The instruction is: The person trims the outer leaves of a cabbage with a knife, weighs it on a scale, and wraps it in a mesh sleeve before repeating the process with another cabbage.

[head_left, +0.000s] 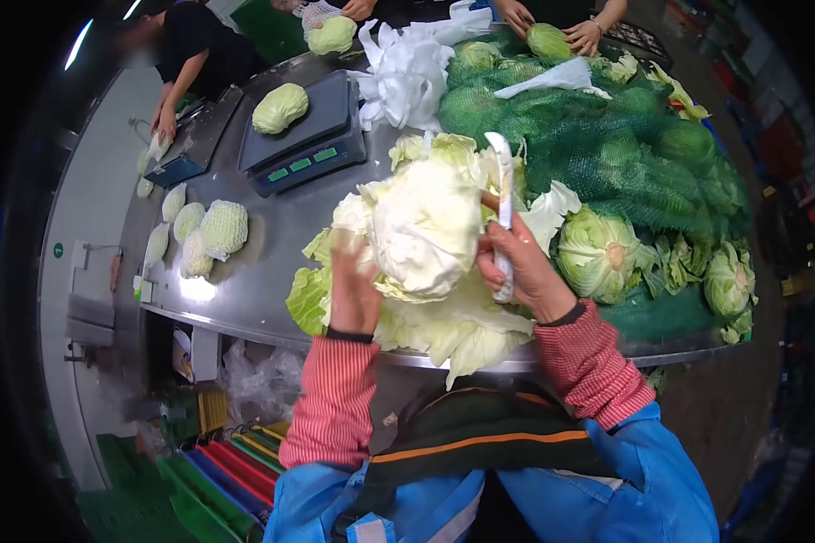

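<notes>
Cabbage head [426,226] held up off the steel surface [263,281], wedged between the two hands and touching both. Lies just right of the left hand [353,290] and just left of the right hand [527,271]; pale, roughly round, without a clear long axis. Left fingers [346,255] pressed into its lower left flank, grasping it from the near side, tips hidden among the leaves. Right fingers [519,246] clenched round the handle of a knife [503,195], not round the head itself. Long axis of the knife: from the right fingers up and away from the body, white blade laid along the head's right flank, tip clear above it. Leaves the left hand as sole carrier of the head, the right as the one at the blade.

Directly below both sets of fingers, loose outer leaves [457,335] heaped on the near rim of the surface, touching the head's underside or nearly so; cannot tell which. Right of the right fingers, a trimmed cabbage [599,253] with stem end toward the camera, just beside green mesh sacks [607,145] of more heads. Beyond the left fingers, well apart, a weighing scale [303,136] bearing one cabbage [281,107]; farther left, netted cabbages [210,233] in a cluster. Far beyond the fingers, other people's hands [584,36] on another head.
</notes>
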Demonstrator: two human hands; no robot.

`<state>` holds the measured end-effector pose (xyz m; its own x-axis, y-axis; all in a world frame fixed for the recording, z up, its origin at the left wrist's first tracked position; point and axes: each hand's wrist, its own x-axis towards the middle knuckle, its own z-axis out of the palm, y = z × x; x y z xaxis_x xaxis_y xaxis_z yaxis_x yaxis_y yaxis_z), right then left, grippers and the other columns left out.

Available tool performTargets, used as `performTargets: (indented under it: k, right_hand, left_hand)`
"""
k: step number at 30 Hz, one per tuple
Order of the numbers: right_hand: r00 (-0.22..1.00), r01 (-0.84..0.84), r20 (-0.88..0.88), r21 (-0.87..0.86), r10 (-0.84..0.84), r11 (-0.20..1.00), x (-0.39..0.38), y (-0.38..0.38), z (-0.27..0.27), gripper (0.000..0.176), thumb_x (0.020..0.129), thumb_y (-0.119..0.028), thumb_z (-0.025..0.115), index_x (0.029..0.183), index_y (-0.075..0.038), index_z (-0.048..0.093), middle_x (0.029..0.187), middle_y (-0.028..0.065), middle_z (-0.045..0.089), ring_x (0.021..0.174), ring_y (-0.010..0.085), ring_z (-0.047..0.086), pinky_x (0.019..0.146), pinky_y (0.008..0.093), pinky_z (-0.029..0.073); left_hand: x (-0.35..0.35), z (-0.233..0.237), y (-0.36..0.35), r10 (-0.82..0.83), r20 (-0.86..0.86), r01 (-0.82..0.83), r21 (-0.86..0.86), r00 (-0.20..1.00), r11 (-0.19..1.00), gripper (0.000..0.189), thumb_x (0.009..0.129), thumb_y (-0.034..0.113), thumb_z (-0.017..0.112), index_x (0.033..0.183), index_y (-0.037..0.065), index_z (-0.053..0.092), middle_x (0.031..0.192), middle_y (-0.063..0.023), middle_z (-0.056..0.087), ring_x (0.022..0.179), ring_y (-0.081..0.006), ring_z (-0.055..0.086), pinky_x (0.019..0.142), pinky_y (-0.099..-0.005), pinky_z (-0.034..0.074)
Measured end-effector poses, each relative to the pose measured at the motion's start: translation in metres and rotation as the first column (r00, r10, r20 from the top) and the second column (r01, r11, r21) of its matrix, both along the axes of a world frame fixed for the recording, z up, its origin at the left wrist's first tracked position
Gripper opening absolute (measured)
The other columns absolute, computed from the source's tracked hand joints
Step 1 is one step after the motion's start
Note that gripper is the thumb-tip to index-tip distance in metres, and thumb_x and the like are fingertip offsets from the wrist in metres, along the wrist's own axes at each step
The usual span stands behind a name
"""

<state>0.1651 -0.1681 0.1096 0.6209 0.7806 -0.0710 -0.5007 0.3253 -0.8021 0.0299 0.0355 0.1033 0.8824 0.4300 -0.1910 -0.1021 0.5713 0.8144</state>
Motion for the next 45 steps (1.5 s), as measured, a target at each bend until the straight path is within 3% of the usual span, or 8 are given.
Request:
performTargets:
  k: [3,8,10,14,17,22,33,45]
  right_hand:
    - [0.994,-0.041,0.093,-0.169,0.057,0.985,-0.004,0.014,-0.012,0.05,0.101,-0.028,0.051,0.146,-0.011,0.037,0.073,0.0067,0.062,0.046,0.0063,0.047,0.041,0.0211,0.036]
    - [0.883,0.221,0.468,-0.484,0.036,0.847,-0.003,0.006,-0.041,0.056,0.095,-0.037,0.06,0.14,-0.006,0.044,0.079,0.0022,0.06,0.048,0.0063,0.048,0.041,0.021,0.037]
    - [0.964,0.061,0.249,-0.541,0.09,0.839,0.009,-0.006,-0.034,0.063,0.095,-0.038,0.062,0.143,-0.003,0.041,0.097,0.0051,0.064,0.057,0.0075,0.056,0.045,0.0223,0.044]
    - [0.986,-0.02,-0.163,0.046,0.028,0.999,0.016,-0.011,-0.05,0.066,0.097,-0.042,0.059,0.145,-0.002,0.038,0.128,0.0088,0.057,0.094,0.0117,0.063,0.075,0.0256,0.055]
    - [0.99,-0.121,-0.087,-0.082,0.114,0.989,0.024,0.0,-0.058,0.064,0.099,-0.041,0.055,0.146,-0.002,0.037,0.135,0.0071,0.052,0.105,0.0145,0.06,0.086,0.0303,0.053]
    - [0.554,0.546,0.815,-0.508,0.168,0.666,0.014,-0.003,-0.035,0.027,0.099,-0.029,0.047,0.108,-0.004,0.054,0.091,0.0257,0.063,0.087,0.0428,0.061,0.076,0.0473,0.048]
    - [0.316,0.518,0.791,-0.607,0.524,0.603,-0.048,-0.041,-0.031,0.011,0.092,-0.015,0.054,0.089,-0.004,0.053,0.071,0.0192,0.062,0.06,0.0357,0.064,0.052,0.0453,0.05]
    - [0.23,0.718,0.836,-0.492,0.498,0.493,-0.051,-0.048,-0.057,0.006,0.086,-0.01,0.055,0.088,-0.004,0.052,0.07,0.0195,0.061,0.058,0.0344,0.064,0.047,0.042,0.049]
  left_hand:
    - [0.014,-0.044,-0.007,-0.086,0.0,0.085,-0.168,0.996,0.982,0.066,0.098,0.045,0.054,0.148,0.005,0.033,0.147,-0.0128,0.045,0.132,-0.025,0.047,0.11,-0.0391,0.039]
    - [-0.008,-0.042,-0.035,0.131,-0.236,-0.075,0.231,0.963,0.97,0.066,0.09,0.019,0.066,0.146,0.011,0.03,0.135,-0.0135,0.043,0.118,-0.0255,0.053,0.095,-0.0356,0.049]
    - [-0.013,-0.015,-0.033,0.169,-0.226,-0.062,0.414,0.959,0.908,0.075,0.086,0.02,0.069,0.147,0.013,0.026,0.132,-0.0117,0.036,0.113,-0.0258,0.054,0.089,-0.0347,0.05]
    - [-0.017,0.024,-0.004,0.222,-0.165,-0.136,0.415,0.961,0.899,0.082,0.087,0.046,0.069,0.149,0.014,0.026,0.132,-0.0121,0.044,0.12,-0.0264,0.051,0.095,-0.0386,0.048]
    - [-0.005,-0.006,0.013,-0.18,-0.1,0.168,-0.118,0.978,0.979,0.08,0.088,0.042,0.07,0.148,0.009,0.03,0.139,-0.0138,0.046,0.127,-0.0245,0.048,0.101,-0.0395,0.045]
    - [-0.015,-0.052,-0.013,-0.005,-0.207,0.003,-0.009,0.978,1.0,0.065,0.09,0.026,0.069,0.142,0.004,0.037,0.131,-0.0124,0.055,0.118,-0.0251,0.058,0.097,-0.0392,0.05]
    - [-0.004,-0.062,-0.056,0.256,-0.258,-0.242,0.085,0.932,0.967,0.054,0.091,0.017,0.069,0.135,-0.001,0.043,0.123,-0.0126,0.058,0.109,-0.0209,0.059,0.093,-0.0342,0.049]
    - [0.002,-0.066,-0.08,0.368,-0.292,-0.28,0.302,0.882,0.911,0.064,0.091,0.023,0.071,0.138,-0.004,0.038,0.125,-0.0142,0.056,0.109,-0.0206,0.056,0.094,-0.033,0.046]
